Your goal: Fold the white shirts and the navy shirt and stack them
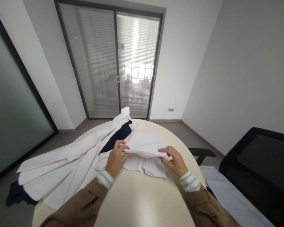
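On the near part of the round cream table (pixel 137 201), the left hand (pixel 115 159) and right hand (pixel 174 161) each pinch one end of a folded white cloth (pixel 145 151), its fold edge running left to right between them. Farther left lies a heap of white and navy garments (pixel 68 160).

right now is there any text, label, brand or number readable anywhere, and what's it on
None can be read. The white folded garment pinched by the left hand and right hand shows no print or tag. The papers beside the table look blank. The wall socket is too small to read.
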Tool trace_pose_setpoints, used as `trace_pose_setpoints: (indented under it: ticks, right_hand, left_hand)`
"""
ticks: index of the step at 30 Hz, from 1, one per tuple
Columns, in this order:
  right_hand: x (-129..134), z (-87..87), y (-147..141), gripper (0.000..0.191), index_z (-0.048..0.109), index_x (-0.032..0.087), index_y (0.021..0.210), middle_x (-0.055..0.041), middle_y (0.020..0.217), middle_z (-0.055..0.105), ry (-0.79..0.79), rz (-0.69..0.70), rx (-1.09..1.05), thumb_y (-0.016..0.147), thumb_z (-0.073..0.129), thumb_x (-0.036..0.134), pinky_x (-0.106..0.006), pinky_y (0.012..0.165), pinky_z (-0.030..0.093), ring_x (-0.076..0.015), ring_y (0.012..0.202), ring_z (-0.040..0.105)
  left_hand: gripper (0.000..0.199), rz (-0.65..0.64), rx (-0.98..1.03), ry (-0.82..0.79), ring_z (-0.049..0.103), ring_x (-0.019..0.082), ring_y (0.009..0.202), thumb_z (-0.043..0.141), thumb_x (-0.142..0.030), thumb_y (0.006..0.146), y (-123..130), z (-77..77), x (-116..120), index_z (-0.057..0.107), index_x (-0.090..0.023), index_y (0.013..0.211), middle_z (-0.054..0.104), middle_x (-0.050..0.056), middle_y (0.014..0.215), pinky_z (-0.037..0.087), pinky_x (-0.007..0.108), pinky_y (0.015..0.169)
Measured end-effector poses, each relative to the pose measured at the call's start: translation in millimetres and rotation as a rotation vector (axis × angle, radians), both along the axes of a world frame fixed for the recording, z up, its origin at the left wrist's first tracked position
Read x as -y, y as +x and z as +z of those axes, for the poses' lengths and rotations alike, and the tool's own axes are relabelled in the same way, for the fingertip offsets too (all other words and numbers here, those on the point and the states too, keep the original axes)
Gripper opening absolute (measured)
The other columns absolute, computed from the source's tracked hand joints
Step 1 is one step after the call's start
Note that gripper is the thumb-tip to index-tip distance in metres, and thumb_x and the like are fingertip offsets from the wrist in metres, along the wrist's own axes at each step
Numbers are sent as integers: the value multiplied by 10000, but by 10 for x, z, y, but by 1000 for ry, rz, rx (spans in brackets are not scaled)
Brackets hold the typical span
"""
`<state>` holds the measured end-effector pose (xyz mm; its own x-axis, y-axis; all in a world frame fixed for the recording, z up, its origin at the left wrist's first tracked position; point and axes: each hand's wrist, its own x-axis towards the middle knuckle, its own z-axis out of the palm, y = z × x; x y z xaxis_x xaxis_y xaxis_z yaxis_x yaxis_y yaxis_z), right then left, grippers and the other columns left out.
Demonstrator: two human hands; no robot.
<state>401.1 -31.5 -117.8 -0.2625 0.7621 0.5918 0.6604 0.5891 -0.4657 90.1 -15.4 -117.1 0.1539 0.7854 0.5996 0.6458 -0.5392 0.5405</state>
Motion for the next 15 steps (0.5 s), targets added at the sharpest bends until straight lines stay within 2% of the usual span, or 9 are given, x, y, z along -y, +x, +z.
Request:
trace_pose_setpoints:
  ticks: [2, 4, 7, 8, 10, 13, 15]
  right_hand:
    - [29, 31, 7, 192, 712, 236, 1010, -97, 974, 624, 51, -15, 201, 828, 651, 229, -409, 851, 454, -260, 946, 555]
    - [70, 58, -20, 204, 704, 234, 945, -117, 1125, 591, 45, -7, 379, 748, 684, 187, -473, 950, 392, -310, 1097, 501]
    - [130, 75, -117, 350, 650, 222, 1017, -126, 1288, 541, -26, 76, 496, 675, 725, 238, -510, 1031, 309, -339, 1215, 437]
    - [143, 73, -154, 392, 631, 217, 1056, -124, 1261, 561, -58, 110, 506, 677, 721, 257, -498, 1034, 306, -324, 1189, 459]
    - [159, 55, -218, 351, 619, 209, 1049, -97, 1111, 627, -131, 174, 524, 703, 674, 233, -436, 991, 344, -270, 1060, 530]
    - [166, 13, -264, 210, 626, 208, 896, -54, 919, 645, -203, 244, 566, 692, 618, 159, -336, 849, 393, -213, 884, 561]
    - [167, -2, -274, 160, 620, 208, 833, -40, 872, 638, -223, 267, 569, 677, 653, 189, -306, 784, 400, -201, 834, 558]
  left_hand:
    - [129, -14, -183, -1, 580, 218, 971, 591, -90, 820, -28, -10, 25, 614, -204, 876, 539, 76, 1225, 497, 358, 856]
    - [207, -91, -388, -16, 540, 251, 1081, 557, -22, 783, -48, -11, 56, 585, -213, 858, 579, 70, 1185, 477, 387, 908]
    - [227, -196, -567, -16, 495, 271, 1136, 556, -24, 769, -61, -17, 83, 565, -216, 889, 599, 71, 1138, 432, 427, 977]
    - [222, -219, -597, -23, 499, 268, 1117, 556, -36, 776, -63, -25, 83, 563, -213, 909, 598, 74, 1130, 431, 424, 970]
    - [224, -275, -657, -50, 514, 255, 1059, 536, -36, 785, -70, -50, 75, 563, -205, 929, 602, 75, 1095, 443, 399, 926]
    - [253, -371, -751, -79, 528, 239, 1009, 516, -7, 763, -85, -83, 74, 570, -201, 916, 611, 69, 1062, 446, 368, 886]
    - [227, -372, -761, -79, 530, 242, 987, 564, -44, 748, -92, -80, 97, 574, -199, 912, 608, 68, 1044, 442, 375, 883]
